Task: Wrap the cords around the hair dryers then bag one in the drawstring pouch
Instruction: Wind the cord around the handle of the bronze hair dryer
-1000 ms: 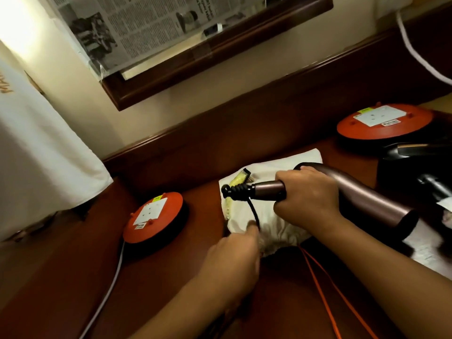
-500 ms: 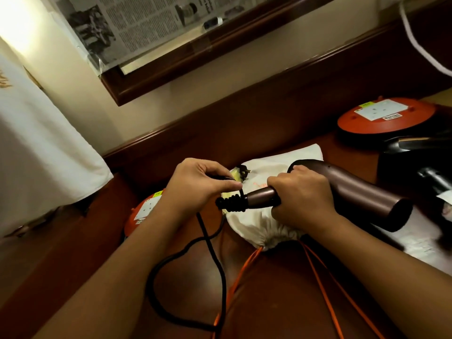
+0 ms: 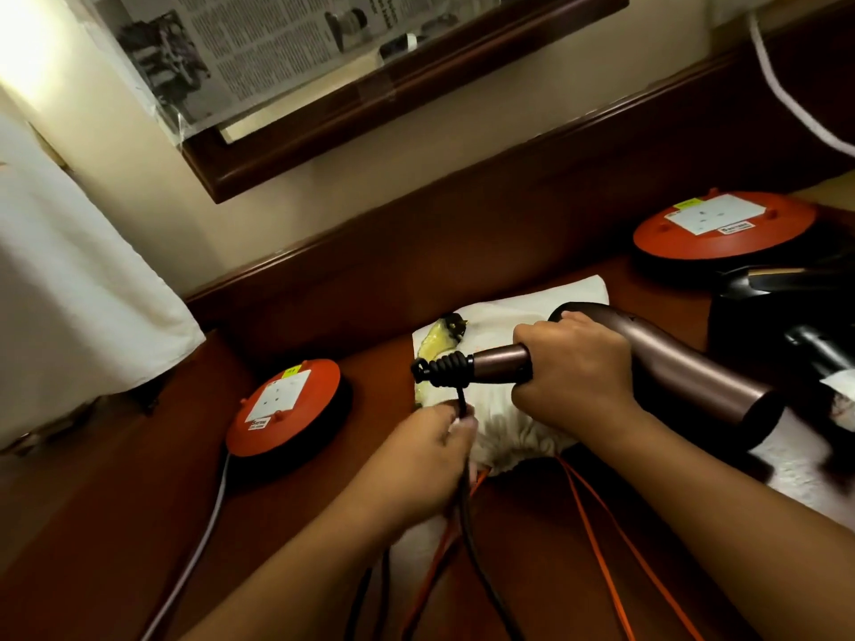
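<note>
Bronze hair dryer [image 3: 684,363] — black cord [image 3: 462,400] coiled at handle end

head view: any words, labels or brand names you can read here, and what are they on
No text can be read with certainty.
Newspaper on the wall frame: columns of print, too blurred.
Left orange reel: white label, strip sticker, yellow tag; print too small.
Right orange reel: same stickers, too small.
Hair dryer: no text shows.
</note>
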A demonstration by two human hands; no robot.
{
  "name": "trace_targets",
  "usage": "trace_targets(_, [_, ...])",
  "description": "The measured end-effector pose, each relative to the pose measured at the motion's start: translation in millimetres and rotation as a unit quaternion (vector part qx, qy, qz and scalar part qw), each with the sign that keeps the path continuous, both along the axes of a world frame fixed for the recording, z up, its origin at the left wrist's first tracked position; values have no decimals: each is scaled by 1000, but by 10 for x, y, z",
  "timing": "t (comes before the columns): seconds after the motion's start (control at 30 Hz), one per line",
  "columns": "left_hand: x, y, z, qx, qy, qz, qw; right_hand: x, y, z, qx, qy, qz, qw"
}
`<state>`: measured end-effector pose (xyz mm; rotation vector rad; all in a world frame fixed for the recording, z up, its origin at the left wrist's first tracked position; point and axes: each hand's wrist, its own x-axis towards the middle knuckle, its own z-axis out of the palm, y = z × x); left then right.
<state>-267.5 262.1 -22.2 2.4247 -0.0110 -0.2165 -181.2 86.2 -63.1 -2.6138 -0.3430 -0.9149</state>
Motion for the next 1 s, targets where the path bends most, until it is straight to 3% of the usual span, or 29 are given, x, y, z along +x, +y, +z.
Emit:
trace_targets(0.07, [-145, -109, 127, -113, 113, 23, 987, -15, 20, -3, -7, 1, -2, 1000])
trace_targets(0.13, [-292, -208, 227, -114, 166, 3, 980, -26, 50, -3, -17, 6, -9, 1000])
trace_targets(0.2, [-374, -254, 293, 59, 72, -58, 994, -29, 74, -1, -38, 5, -9, 999])
trace_targets(0.27, [-384, -242, 419, 180, -57, -91, 978, -33, 63, 7, -47, 5, -8, 999])
trace_targets(0.4, [-225, -82, 746, 208, -232, -93, 946, -38, 13, 5, -38, 4, -3, 999])
trace_targets(0.5, [90, 49, 786, 178, -304, -76, 933, -54, 25, 8, -54, 8, 12, 998])
trace_targets(0.63, [583, 263, 597, 94, -244, -25, 965, -58, -9, 4, -25, -9, 25, 999])
trace_targets(0.77, [701, 371, 280, -1, -187, -71, 980, -46, -50, -6, 3, -9, 35, 999])
trace_targets(0.87, [626, 347, 92, 26, -184, -44, 982, -35, -69, 2, 22, -5, 25, 999])
trace_targets(1.0, [327, 136, -3, 177, -129, -50, 974, -15, -52, 3, 22, -2, 18, 1000])
